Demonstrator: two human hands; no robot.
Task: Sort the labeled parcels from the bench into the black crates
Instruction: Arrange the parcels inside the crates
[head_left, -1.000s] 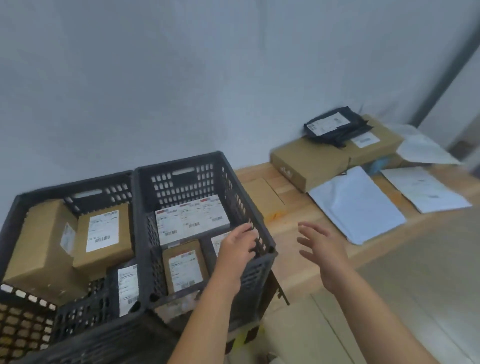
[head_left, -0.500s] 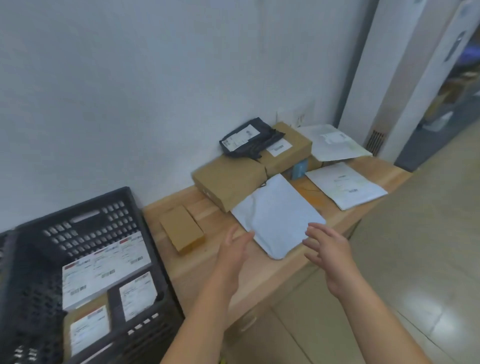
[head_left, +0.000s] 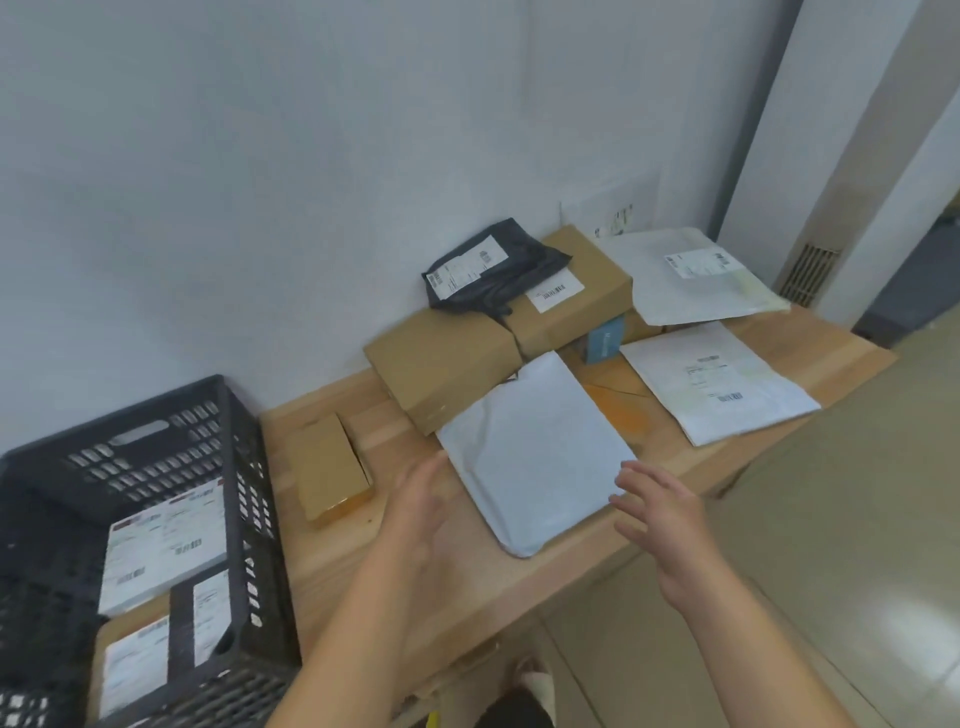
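In the lower middle of the frame the left hand (head_left: 431, 514) is open, fingers straight and together, palm turned toward the right, holding nothing. Its fingertips reach the left edge of a pale grey mailer (head_left: 535, 457); whether they touch it cannot be told. To the right the right hand (head_left: 660, 525) is also open and empty, fingers spread and slightly bent, beside the mailer's lower right edge. The mailer lies flat between the two hands on the wooden bench (head_left: 467, 597), plain side up, its near corner at the bench's front edge.

Left of the left hand a small brown box (head_left: 327, 465) lies on the bench. Further left, in the lower left of the frame, stands a black crate (head_left: 156, 452) holding a white labelled parcel (head_left: 166, 540) and a brown labelled box (head_left: 135, 665).

Above the mailer, against the wall, a large brown carton (head_left: 441, 364) lies touching a second carton (head_left: 576, 291) that bears a barcode label. A black poly bag (head_left: 483, 270) with a label rests across both. A small blue box (head_left: 605, 340) sits just below the second carton. In the upper right lie two white labelled envelopes, one (head_left: 691, 275) by the wall and one (head_left: 717, 384) nearer the bench front.
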